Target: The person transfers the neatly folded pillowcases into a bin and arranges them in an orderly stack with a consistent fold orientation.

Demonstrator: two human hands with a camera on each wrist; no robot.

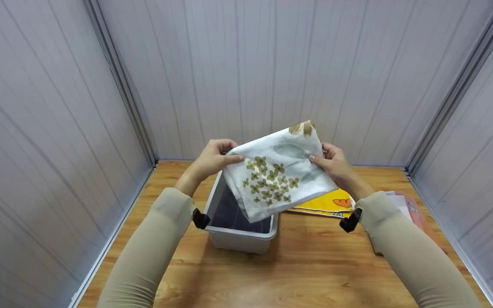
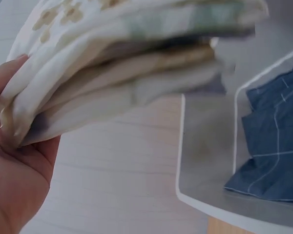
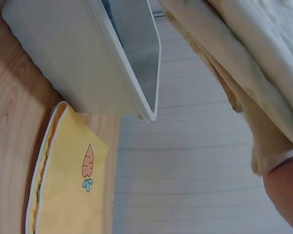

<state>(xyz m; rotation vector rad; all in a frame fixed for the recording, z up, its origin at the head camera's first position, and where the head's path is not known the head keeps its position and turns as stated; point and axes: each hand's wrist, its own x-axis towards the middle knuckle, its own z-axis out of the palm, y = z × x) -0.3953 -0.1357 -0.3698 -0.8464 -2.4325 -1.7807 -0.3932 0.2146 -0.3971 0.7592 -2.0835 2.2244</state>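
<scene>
Both hands hold folded cloth over bin

Left hand point(image 1: 213, 159) grip pinches the floral folded cloth point(image 1: 275, 172) at its 9 o'clock edge; right hand point(image 1: 334, 161) grip pinches the 3 o'clock edge. Cloth is in the air, tilted, above the grey bin point(image 1: 240, 239). Blue fabric point(image 2: 276, 141) lies inside bin. Yellow carrot-print cloth point(image 1: 328, 203) lies on the wooden surface point(image 1: 315, 261) at bin's 3 o'clock, pink items point(image 1: 409, 207) beyond it.

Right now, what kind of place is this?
Probably a small booth set up for folding and sorting laundry, not a real home. Plain grey panel walls close in a wooden table. On it stands a grey bin, and both hands hold a folded flowered cloth over it.
</scene>
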